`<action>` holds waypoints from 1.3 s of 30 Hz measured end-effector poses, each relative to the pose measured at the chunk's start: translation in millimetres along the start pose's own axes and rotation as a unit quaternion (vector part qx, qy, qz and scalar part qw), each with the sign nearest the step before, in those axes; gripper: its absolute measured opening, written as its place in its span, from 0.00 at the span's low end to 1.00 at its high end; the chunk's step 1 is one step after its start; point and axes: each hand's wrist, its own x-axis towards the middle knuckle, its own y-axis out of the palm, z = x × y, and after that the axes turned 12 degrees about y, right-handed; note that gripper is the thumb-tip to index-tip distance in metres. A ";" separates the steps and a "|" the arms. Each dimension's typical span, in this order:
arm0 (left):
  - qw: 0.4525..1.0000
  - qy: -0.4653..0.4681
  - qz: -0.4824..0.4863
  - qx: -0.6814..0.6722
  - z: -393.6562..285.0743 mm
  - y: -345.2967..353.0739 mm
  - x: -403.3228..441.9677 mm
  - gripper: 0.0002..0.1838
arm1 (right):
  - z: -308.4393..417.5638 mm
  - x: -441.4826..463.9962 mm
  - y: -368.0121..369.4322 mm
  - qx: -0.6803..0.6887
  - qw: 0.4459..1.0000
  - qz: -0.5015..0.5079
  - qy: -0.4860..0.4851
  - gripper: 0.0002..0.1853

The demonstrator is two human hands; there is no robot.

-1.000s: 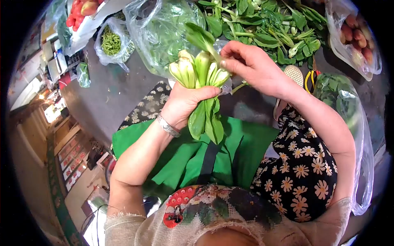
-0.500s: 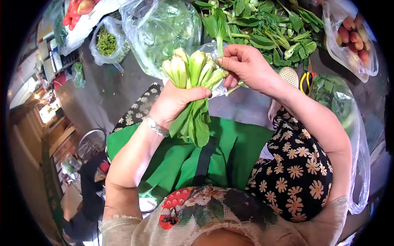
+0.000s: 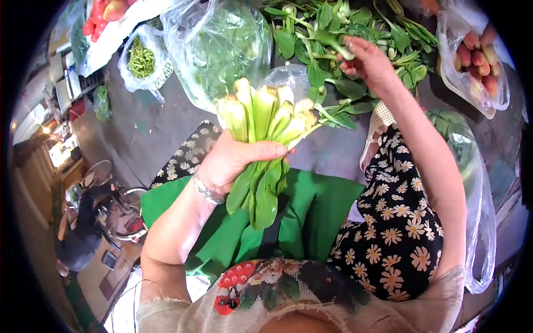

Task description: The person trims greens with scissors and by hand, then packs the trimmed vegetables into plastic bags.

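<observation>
The left hand (image 3: 236, 158) sits near the middle, its fingers wrapped tight around a bunch of greens (image 3: 258, 111), with the thumb across the front. The fat pale ends point to 12 o'clock, and the leaves hang toward 6 o'clock in front of a green cloth (image 3: 316, 222) on the lap.

The right hand (image 3: 372, 66) is out between 1 and 2 o'clock, with its fingers bent. A short leafy stalk (image 3: 336, 45) is right at the fingertips, but I cannot tell if they pinch it or let it go. A big pile of greens (image 3: 400, 33) lies there on the grey floor (image 3: 166, 111).

At 11 o'clock is a big clear bag (image 3: 183, 33) with green stuff inside, hard to make out through the shiny plastic. At 10 o'clock, a small clear bag (image 3: 131, 83) is open and has little green bits (image 3: 141, 61) in it. At 2 o'clock, another see-through bag (image 3: 486, 102) holds red and yellow round things (image 3: 480, 58). At 3 o'clock is a long clear bag (image 3: 483, 238), with green leaves (image 3: 444, 122) in its top part.
</observation>
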 end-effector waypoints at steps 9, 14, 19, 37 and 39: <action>0.999 0.022 0.009 -0.045 -0.5 -3.8 -0.5 0.29 | -57.1 6.7 15.6 -0.652 0.747 -0.049 -0.120 0.27; 1.000 -0.002 0.018 0.019 1.0 -8.8 -2.2 0.28 | -36.7 32.0 -25.2 -0.778 0.556 -0.233 -0.174 0.37; 1.000 -0.008 -0.019 -0.004 1.0 -10.6 -5.4 0.24 | 46.4 33.1 -95.7 -0.533 0.751 -0.322 -0.219 0.26; 0.999 -0.018 -0.027 0.003 3.4 -10.7 -4.7 0.25 | -1.1 5.4 -91.0 -0.664 0.610 -0.372 -0.221 0.21; 1.000 -0.013 -0.023 0.008 4.9 -10.9 -5.4 0.25 | 1.4 6.4 -85.2 -0.646 0.595 -0.420 -0.229 0.20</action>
